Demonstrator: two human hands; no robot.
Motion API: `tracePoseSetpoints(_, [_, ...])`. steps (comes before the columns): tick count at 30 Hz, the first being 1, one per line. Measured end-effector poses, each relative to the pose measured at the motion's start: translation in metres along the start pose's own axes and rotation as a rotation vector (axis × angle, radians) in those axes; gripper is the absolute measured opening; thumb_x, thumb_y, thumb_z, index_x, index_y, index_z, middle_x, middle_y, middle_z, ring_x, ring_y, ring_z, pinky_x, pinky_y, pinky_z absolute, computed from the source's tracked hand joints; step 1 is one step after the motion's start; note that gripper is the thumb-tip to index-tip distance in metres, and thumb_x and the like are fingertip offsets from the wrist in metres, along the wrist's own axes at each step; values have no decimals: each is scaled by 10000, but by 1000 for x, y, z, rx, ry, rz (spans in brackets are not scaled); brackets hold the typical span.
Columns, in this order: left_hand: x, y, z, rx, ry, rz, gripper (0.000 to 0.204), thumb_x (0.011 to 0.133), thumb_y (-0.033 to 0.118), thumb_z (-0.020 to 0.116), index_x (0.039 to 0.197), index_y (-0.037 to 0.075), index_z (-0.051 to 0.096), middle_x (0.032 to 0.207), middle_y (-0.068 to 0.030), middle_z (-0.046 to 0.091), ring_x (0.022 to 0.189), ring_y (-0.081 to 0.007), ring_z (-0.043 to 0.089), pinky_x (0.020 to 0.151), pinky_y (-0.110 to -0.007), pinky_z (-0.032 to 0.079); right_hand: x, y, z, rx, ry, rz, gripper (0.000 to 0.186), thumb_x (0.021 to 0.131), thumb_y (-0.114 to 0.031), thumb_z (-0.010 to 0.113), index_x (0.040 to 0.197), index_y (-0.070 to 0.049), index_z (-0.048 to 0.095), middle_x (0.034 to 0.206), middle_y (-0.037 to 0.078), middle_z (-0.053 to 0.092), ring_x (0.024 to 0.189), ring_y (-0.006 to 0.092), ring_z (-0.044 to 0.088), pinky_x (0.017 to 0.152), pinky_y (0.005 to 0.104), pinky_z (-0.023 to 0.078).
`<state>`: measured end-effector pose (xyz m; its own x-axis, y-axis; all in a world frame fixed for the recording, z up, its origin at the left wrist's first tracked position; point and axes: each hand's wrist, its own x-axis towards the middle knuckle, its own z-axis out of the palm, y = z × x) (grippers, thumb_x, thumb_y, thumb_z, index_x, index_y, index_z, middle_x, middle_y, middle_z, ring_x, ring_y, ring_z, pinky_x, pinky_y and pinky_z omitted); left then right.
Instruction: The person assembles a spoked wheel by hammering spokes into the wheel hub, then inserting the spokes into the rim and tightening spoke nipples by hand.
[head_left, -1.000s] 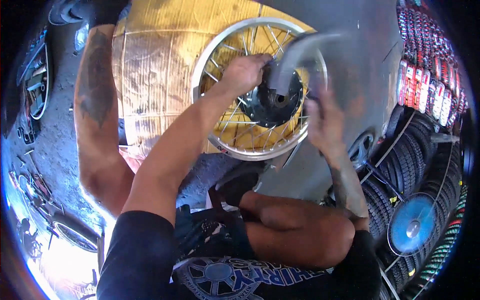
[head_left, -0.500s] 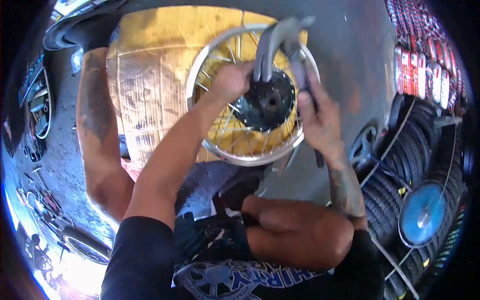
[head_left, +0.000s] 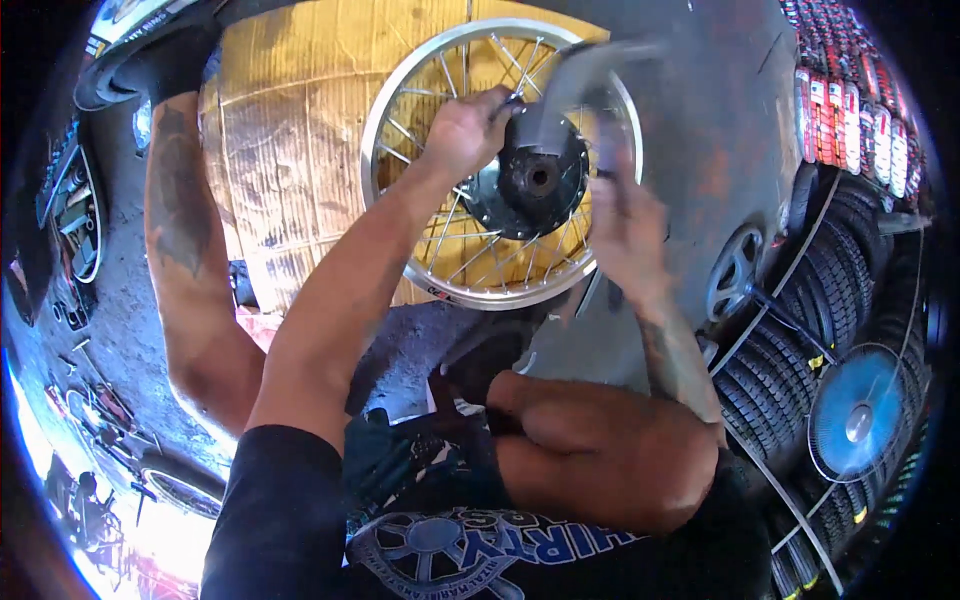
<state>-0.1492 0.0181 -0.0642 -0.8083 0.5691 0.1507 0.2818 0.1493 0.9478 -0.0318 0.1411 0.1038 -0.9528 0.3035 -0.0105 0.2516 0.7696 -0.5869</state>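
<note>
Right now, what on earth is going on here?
A person sits over a spoked wheel lying flat on a sheet of cardboard. The left hand is closed around a small dark piece at the upper-left edge of the black hub; what it is, I can't tell. The right hand grips a grey tool with a curved head. That tool is blurred, above the hub, so whether it touches isn't clear.

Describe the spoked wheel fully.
The spoked wheel has a silvery, metal-looking rim with a small marking at lower left, no tyre, thin spokes and a round black hub with a central hole. It lies flat on yellowish cardboard. The left hand is at the hub's upper-left edge; the right hand holds a blurred, curved grey tool over it, contact unclear.
</note>
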Motion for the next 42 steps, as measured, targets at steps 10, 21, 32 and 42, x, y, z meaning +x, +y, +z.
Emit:
tracePoseSetpoints(10, [-5,-11,3,133,-19,71,197,851,174,607,990,40,648,872,-221,658,777,-392,638,693,-431,525,-6,5,-4,-91,-104,-3,540,940,-139,541,1440,-76,349,1263,212,563,1095,324,611,888,349,475])
tracePoseSetpoints(21, [-7,53,-94,-66,110,-273,493,838,196,692,1271,57,500,1151,-181,601,1073,-243,592,893,-307,482,-34,56,-31,-33,-5,121,478,965,-121,494,1423,-42,385,1371,192,499,1257,253,488,1033,318,363])
tracePoseSetpoints(32, [-269,2,-361,814,214,-1100,313,834,358,581,1020,131,692,1016,-221,660,966,-403,636,844,-481,516,-85,82,-116,-224,-294,570,453,974,-135,486,1403,-9,411,953,65,610,775,122,561,692,250,456])
tracePoseSetpoints(42, [-262,-133,-281,888,3,-1056,394,840,314,567,1041,-12,660,1127,-223,644,1012,-356,652,853,-459,534,-76,-75,-181,-477,-440,67,436,917,-86,582,1325,30,482,1136,134,637,998,184,585,902,311,450])
